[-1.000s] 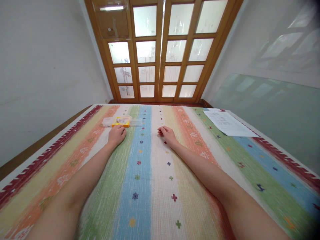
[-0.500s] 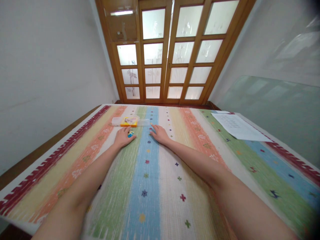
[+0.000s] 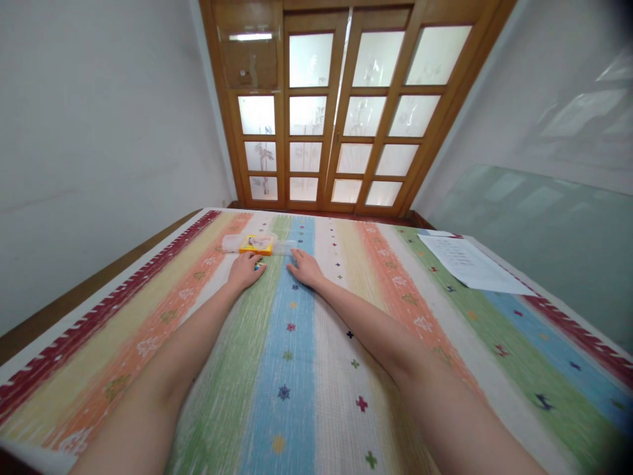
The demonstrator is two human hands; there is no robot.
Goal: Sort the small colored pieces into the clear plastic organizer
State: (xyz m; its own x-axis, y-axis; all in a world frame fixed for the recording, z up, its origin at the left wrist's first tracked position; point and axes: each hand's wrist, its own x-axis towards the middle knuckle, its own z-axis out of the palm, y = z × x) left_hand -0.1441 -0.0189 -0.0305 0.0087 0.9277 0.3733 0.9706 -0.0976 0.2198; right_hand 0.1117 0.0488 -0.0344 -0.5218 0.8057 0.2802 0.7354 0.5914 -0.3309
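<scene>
My left hand (image 3: 246,270) is curled low over the tablecloth, with a small blue and yellow thing (image 3: 258,266) between thumb and fingers. Most of that thing is covered by the hand, so its kind cannot be made out. Just beyond the fingertips lies a flat yellow box (image 3: 256,245) with a picture on its top. Clear plastic (image 3: 230,243) shows on both sides of the box, possibly an opened case. My right hand (image 3: 305,268) rests with fingers apart and nothing in them, its fingertips near the right end of the plastic.
A striped tablecloth (image 3: 291,356) covers the table. Printed white paper (image 3: 469,262) lies toward its right edge. Behind the table stand wooden doors (image 3: 329,132) with frosted panes, and a pale green glass panel (image 3: 539,231) leans at the right wall.
My right hand has moved slightly left, toward my left hand. The left hand has closed further over the small blue and yellow thing, which shows less now. The view has tilted slightly.
</scene>
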